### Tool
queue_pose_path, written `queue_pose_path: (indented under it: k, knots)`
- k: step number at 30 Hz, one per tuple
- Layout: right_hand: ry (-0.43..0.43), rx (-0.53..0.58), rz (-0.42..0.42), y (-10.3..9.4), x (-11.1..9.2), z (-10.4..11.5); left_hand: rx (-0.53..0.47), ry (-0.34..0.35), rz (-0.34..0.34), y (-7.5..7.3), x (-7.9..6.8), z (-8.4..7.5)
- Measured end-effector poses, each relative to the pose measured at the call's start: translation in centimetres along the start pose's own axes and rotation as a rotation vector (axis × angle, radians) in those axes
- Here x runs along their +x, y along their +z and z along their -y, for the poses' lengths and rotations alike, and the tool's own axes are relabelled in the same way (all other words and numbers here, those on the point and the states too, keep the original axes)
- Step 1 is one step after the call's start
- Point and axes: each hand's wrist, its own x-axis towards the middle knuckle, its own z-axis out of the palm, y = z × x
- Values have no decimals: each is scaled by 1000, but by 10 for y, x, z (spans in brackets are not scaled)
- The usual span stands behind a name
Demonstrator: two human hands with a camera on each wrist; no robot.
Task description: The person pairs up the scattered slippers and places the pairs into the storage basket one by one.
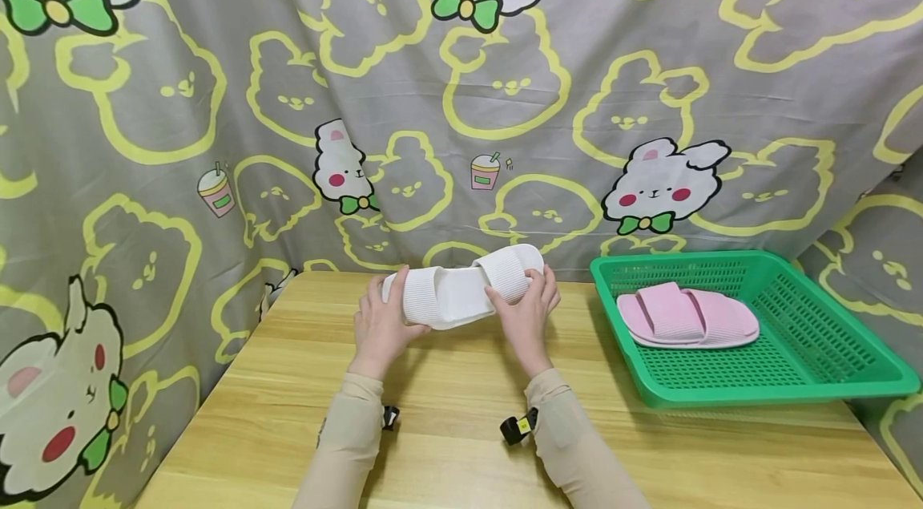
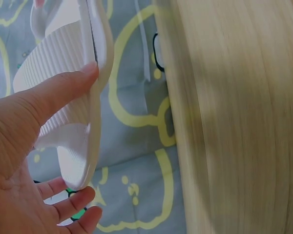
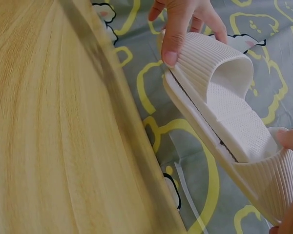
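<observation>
A pair of white slippers [image 1: 461, 296], fitted one into the other with their ribbed straps at opposite ends, is held up near the table's far edge. My left hand [image 1: 378, 329] grips the left end; in the left wrist view its thumb [image 2: 71, 85] presses on the sole's side by the strap. The other end is gripped by my right hand [image 1: 525, 317], with fingers over the strap and the thumb at its inner edge. A thin dark seam between the two soles [image 3: 219, 141] shows in the right wrist view.
To the right stands a green plastic basket [image 1: 721, 397] with perforated walls. Inside lies a pair of pink slippers [image 1: 685, 317], also fitted together. A patterned grey curtain [image 1: 404, 92] hangs close behind the wooden table [image 1: 447, 429]. Each wrist wears a black strap piece.
</observation>
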Motion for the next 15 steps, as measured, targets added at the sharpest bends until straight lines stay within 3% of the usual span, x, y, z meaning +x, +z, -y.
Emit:
queue_pose_path:
  k: [15]
  knots:
    - [13,15,10,-1,1,1,-3,85,-6,5,2,-1]
